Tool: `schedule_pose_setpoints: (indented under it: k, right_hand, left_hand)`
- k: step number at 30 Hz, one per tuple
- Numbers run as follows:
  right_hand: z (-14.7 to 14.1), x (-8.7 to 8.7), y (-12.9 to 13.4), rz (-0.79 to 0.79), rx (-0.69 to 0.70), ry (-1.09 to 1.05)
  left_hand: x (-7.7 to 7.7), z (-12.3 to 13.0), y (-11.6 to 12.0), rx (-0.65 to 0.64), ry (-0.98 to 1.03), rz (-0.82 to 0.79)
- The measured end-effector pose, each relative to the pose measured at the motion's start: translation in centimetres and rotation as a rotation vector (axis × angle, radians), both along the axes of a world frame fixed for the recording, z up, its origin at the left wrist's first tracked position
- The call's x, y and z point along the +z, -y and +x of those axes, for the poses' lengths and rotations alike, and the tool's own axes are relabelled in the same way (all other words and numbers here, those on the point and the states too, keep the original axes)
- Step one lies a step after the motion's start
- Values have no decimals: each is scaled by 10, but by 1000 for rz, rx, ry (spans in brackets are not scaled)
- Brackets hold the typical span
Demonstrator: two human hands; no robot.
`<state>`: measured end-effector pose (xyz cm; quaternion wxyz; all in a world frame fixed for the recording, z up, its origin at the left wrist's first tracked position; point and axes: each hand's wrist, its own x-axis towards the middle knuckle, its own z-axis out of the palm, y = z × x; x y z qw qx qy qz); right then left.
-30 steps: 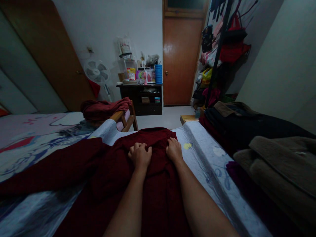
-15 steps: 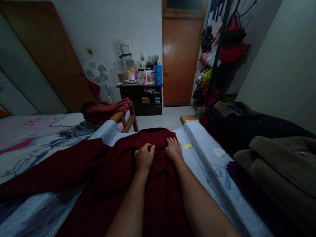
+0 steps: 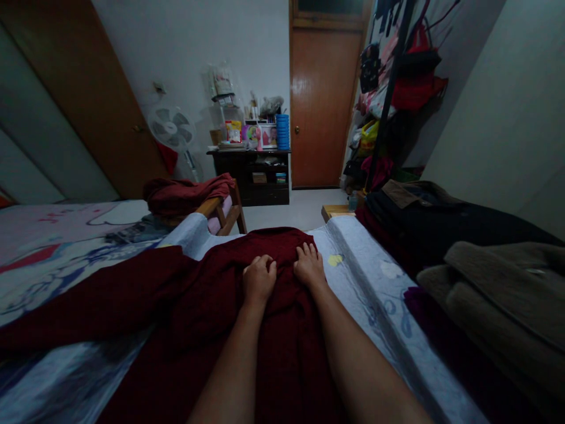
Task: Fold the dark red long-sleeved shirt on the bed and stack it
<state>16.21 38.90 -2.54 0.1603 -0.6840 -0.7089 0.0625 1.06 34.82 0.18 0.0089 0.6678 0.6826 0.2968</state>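
A: The bare left hand (image 3: 259,280) sits nearer the bare right hand (image 3: 310,265) than a second ago, its fingers more curled; the right one has barely shifted.

B: Is either gripping?

A: The right lies on the cloth with fingers slightly parted, no visible grip. The left is loosely curled; whether it pinches fabric, I can't tell.

B: Where's the garment?

A: The dark red cloth garment (image 3: 282,353) lies beneath both hands, over a pale blue patterned cover (image 3: 362,282).

B: How far along?

A: Partway, I'd judge. No sleeve shows on the right, so that side seems turned in; the long dark red sleeve (image 3: 110,288) on the left lies outstretched, and creases remain around the hands.

B: Beyond?

A: Rightward, a fuzzy grey-brown garment (image 3: 507,294) and a black jacket with a brown collar (image 3: 468,218); ahead, an orange-brown wooden door (image 3: 326,100).
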Motion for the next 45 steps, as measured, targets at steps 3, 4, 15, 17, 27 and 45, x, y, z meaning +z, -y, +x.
schedule_pose_setpoints:
  k: [3,4,15,17,27,45]
  right_hand:
    - [0,1,-1,-17,1,3]
    - [0,2,-2,-26,1,2]
    - [-14,16,-12,38,-120,-16]
    - [-15,10,-10,107,-130,-31]
    - [-14,2,-18,-25,-116,-45]
    - [18,9,-31,297,-185,-318]
  left_hand:
    - [-1,0,-1,-40,42,-7]
    - [-1,1,-1,-41,45,-12]
    - [4,2,2,35,-6,-149]
    - [5,-1,1,74,-28,-181]
    - [5,-9,1,146,-37,27]
    - [11,-10,3,145,-58,-134]
